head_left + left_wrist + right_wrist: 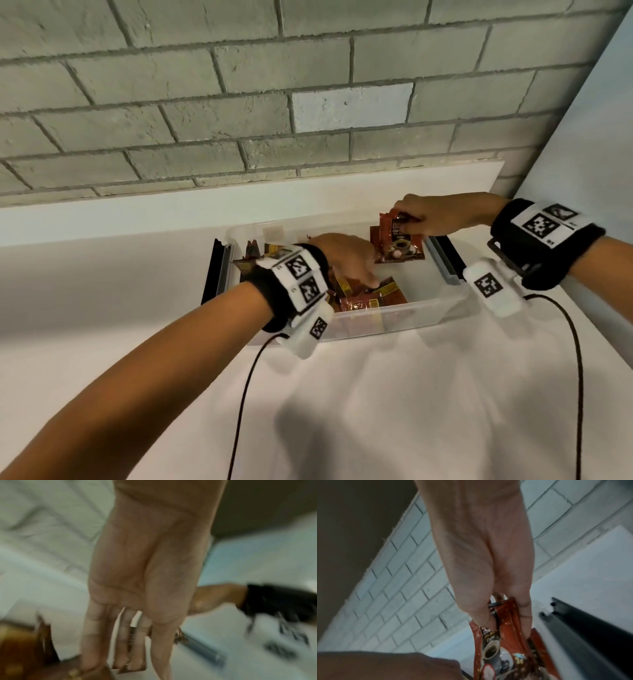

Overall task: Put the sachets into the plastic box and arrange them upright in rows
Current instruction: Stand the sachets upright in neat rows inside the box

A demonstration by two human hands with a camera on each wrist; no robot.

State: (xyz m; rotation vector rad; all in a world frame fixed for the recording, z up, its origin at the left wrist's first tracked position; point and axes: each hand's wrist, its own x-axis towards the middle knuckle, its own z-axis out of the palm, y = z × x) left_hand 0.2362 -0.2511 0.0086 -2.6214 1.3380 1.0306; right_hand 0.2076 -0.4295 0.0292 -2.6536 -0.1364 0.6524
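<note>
Reaching down with straight fingers, the left hand [346, 258] presses loose sachets [373, 296] inside the plastic box [394, 317], while the right hand [433, 214] pinches standing sachets [399, 245] upright, apparently starting a row.

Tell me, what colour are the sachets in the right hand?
Red-brown sachets, with a coffee cup picture, held by the right hand. Right wrist view shows them best.

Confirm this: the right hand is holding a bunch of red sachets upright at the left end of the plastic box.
Wrong end. The head view shows the right hand holding the red sachets upright at the right end of the plastic box.
</note>
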